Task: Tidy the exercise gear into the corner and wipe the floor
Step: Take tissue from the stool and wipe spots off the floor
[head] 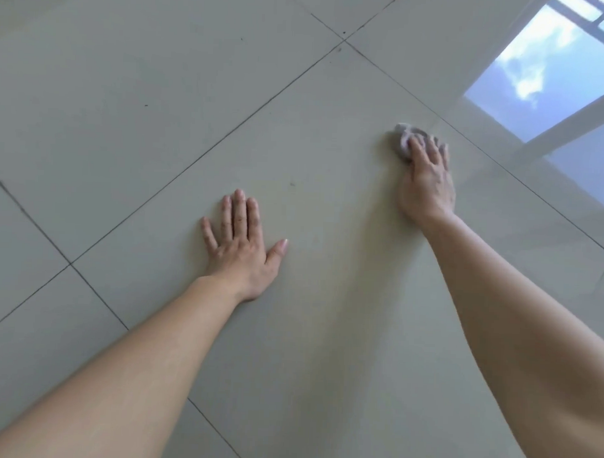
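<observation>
Head view: the small grey cloth (404,140) lies bunched on the floor (127,85), just left of the window reflection (545,76). The right hand (427,180) presses it with straight fingers. The left hand (241,249), well apart from the reflection, rests flat with fingers released. The cloth is probably soft and light (it wads easily), so press on its middle.

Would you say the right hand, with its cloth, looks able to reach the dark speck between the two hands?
Probably yes. The speck lies on bare tile, closer in than the right hand and its cloth; the left hand rests flat to one side, so nothing seems to block the sweep.
</observation>
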A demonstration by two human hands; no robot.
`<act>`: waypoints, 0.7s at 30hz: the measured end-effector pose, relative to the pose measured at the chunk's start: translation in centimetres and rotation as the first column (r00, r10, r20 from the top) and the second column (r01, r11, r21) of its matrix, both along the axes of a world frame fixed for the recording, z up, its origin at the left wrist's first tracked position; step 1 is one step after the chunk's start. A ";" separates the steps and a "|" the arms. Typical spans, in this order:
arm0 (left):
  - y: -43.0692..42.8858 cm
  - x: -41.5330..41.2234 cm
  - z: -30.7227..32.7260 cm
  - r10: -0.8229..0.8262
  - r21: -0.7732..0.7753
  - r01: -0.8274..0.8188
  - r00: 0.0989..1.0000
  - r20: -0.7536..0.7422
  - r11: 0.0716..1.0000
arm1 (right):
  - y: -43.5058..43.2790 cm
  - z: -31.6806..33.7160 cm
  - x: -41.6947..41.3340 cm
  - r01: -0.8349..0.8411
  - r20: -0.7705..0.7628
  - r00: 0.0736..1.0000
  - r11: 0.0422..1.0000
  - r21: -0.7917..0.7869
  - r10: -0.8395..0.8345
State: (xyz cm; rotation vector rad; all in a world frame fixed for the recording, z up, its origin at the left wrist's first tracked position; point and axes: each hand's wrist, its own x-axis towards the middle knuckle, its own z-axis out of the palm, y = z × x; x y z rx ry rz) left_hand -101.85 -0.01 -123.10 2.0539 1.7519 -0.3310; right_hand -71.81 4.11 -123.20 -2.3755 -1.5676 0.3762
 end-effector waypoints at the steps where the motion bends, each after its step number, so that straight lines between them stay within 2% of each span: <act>1: 0.1 -0.3 0.2 0.000 -0.005 0.000 0.999 0.034 1.000 | 0.2 0.2 -0.6 0.213 -0.020 0.977 0.976 -0.050 -0.214; 2: 0.2 -0.7 0.3 -0.003 0.011 0.002 0.997 0.074 1.000 | 0.4 0.4 -2.0 0.330 -0.014 0.943 0.940 -0.088 -0.333; 3: 0.3 -1.3 0.6 -0.007 0.052 0.001 0.993 0.116 0.999 | 0.5 0.4 -4.1 0.356 -0.007 0.933 0.930 -0.092 -0.359; 4: 0.3 -2.2 0.8 -0.002 0.113 -0.015 0.989 0.151 0.994 | 0.4 0.5 -6.7 0.314 -0.011 0.949 0.947 -0.075 -0.316; 7: 0.0 -6.0 1.5 0.097 0.295 -0.142 0.982 0.162 0.945 | -0.3 0.1 -15.4 -0.022 -0.042 0.999 1.000 -0.018 0.021; 9: -0.3 -9.0 1.3 0.183 0.315 -0.198 0.980 0.077 0.928 | -1.0 0.4 -20.7 -0.250 -0.074 0.966 0.968 -0.014 0.249; 11: -0.3 -11.7 1.2 0.226 0.266 -0.213 0.974 -0.019 0.940 | -1.3 0.8 -24.1 -0.488 -0.081 0.871 0.873 -0.019 0.485; 13: 0.1 -13.4 1.1 0.233 0.213 -0.213 0.969 -0.076 0.954 | -1.3 0.9 -24.6 -0.696 -0.060 0.718 0.716 -0.050 0.693; 15: 0.8 -13.7 0.8 0.208 0.131 -0.196 0.974 -0.087 0.972 | -0.9 0.8 -22.1 -0.804 -0.030 0.594 0.592 -0.058 0.804; 16: 1.0 -13.4 0.6 0.191 0.090 -0.183 0.978 -0.088 0.979 | -0.6 0.7 -19.9 -0.816 -0.008 0.577 0.576 -0.052 0.817; 17: 1.2 -12.9 0.4 0.178 0.061 -0.173 0.980 -0.087 0.983 | -0.3 0.7 -17.3 -0.797 0.012 0.602 0.602 -0.045 0.798; 19: 1.2 -11.8 0.0 0.186 0.047 -0.182 0.979 -0.087 0.982 | 0.7 0.5 -11.0 -0.657 0.062 0.751 0.753 -0.024 0.657; 21: 1.3 -11.3 -0.4 0.203 0.070 -0.197 0.975 -0.093 0.978 | 1.4 0.5 -5.4 -0.346 0.079 0.934 0.937 -0.039 0.348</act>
